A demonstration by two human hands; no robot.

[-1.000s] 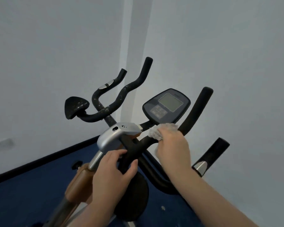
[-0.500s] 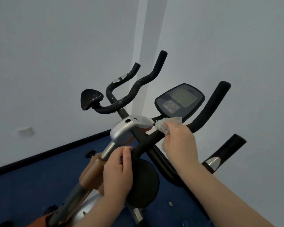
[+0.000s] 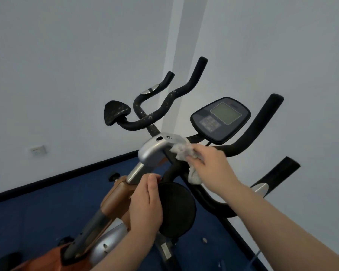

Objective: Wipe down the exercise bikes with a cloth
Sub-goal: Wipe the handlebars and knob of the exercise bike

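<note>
Wiping the near exercise bike [image 3: 151,153] right now, in the middle of the handlebar [image 3: 249,141], close to where the black bar meets the silver top piece [image 3: 155,148]. Hard to say how much is clean already. Looks like plenty left: the screen [image 3: 221,119] just behind, the long bar ends, the round black pad [image 3: 176,210] lower down, the frame below. Also a second bike [image 3: 157,114] farther back by the wall, with white specks all over its bars and seat, so likely not wiped yet. White cloth [image 3: 182,152] bunched up on the black bar, pressed there under the right hand [image 3: 209,167]. Right hand closed around the cloth, fingers [image 3: 196,156] curled over the top of it, a bit of cloth hanging out below near the palm. Right arm coming in from the lower right, reaching up and across to the bar, wrist fairly straight. Left hand [image 3: 145,204] lower down, wrapped around part of the bike next to the silver post and the round pad, thumb pointing up, holding the bike steady, maybe; exactly which part sits inside that grip is hidden by the hand. Left arm coming up from the bottom edge, bent in close to the body. Both hands near each other, not touching.
</note>
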